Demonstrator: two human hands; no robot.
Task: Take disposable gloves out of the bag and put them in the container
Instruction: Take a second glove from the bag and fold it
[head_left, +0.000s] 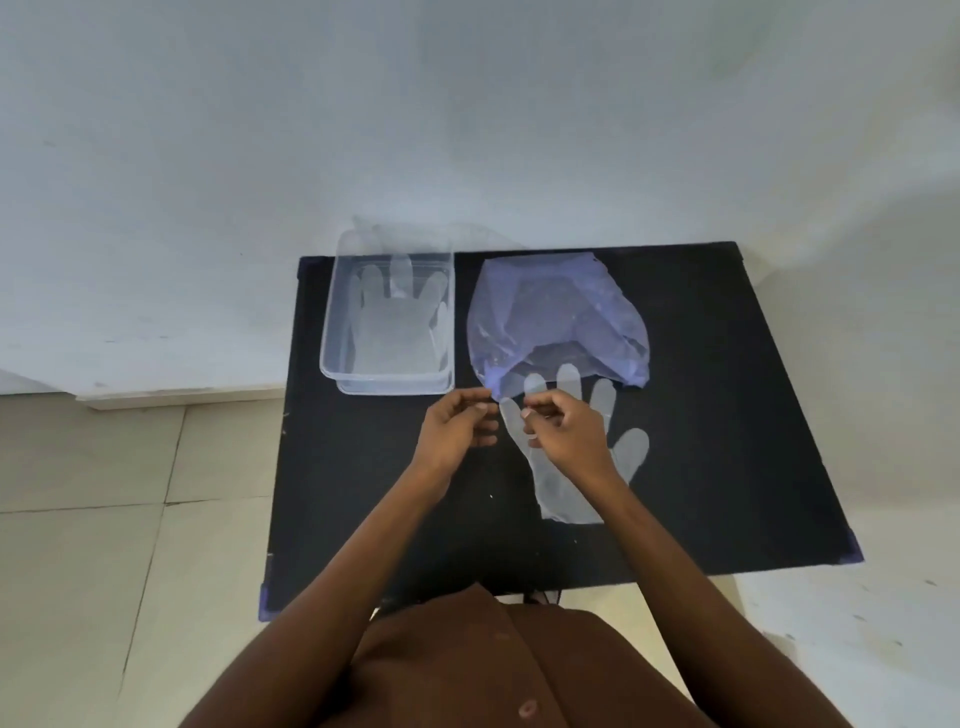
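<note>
A translucent purple bag (558, 317) lies on the black table (727, 415), its mouth facing me. A clear disposable glove (571, 493) lies flat just below the bag, with its fingertips reaching under the bag's edge. My left hand (457, 428) pinches the bag's near left corner. My right hand (563, 431) rests over the glove's palm, thumb and forefinger pinched together at the bag's mouth edge. The clear plastic container (332, 332) stands at the table's far left and holds at least one flat clear glove (397, 322).
The table is small and pushed against a pale wall. Tiled floor shows to the left and right of it. The table's edges run close beside the container on the left and behind the bag.
</note>
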